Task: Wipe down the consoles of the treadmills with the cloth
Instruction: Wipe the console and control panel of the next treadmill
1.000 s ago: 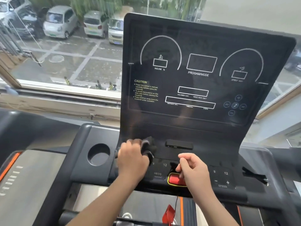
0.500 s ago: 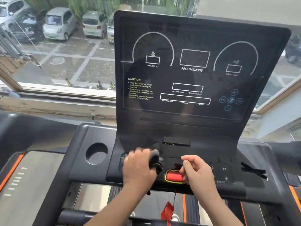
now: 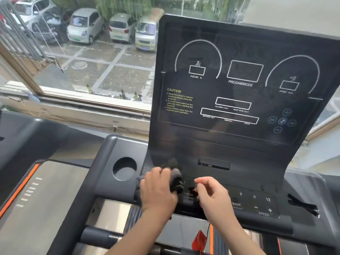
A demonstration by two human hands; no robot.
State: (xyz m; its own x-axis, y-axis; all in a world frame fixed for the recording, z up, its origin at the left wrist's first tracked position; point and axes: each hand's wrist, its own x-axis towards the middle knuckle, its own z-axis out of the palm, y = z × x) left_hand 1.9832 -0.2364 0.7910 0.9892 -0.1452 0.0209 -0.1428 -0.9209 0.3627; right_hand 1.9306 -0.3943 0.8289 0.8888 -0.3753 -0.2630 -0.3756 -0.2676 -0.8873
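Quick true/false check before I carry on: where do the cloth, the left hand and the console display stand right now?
1. The left hand grips the cloth. True.
2. The cloth is wiping the display. False: it sits low on the console, by the PROG key.
3. The cup holder lies to the left of the cloth. True.
4. The display shows running numbers. False: its windows are blank.

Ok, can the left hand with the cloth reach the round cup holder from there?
Probably yes: the left hand, gripping the cloth, sits just beside the cup holder, nothing visible lying between them.
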